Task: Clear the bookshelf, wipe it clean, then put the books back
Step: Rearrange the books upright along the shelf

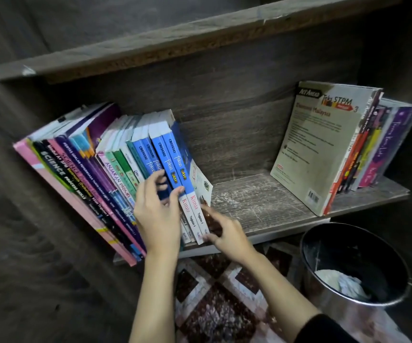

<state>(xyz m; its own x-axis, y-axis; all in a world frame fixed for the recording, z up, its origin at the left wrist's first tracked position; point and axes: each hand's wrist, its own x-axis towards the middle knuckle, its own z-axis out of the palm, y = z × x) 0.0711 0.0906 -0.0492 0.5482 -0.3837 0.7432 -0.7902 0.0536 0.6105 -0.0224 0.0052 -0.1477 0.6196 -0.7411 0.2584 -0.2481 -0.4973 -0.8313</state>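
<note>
In the head view, your left hand (156,216) was raised on a bare forearm from the bottom of the frame. Its fingers curled over the spines of the blue Fokus books (172,154) at the right end of the leaning row (81,169) on the shelf (257,206), a narrow grip holding those spines. Your right hand (228,237) sat low at the shelf's front edge, against the foot of the last book in that row. Its fingers were blurred, so I could not tell whether its grip held anything. A second group of books (324,144) leaned at the shelf's right end, well apart. Your left thumb was hidden. The bin (356,263) below held something white and crumpled, hard to make out.
</note>
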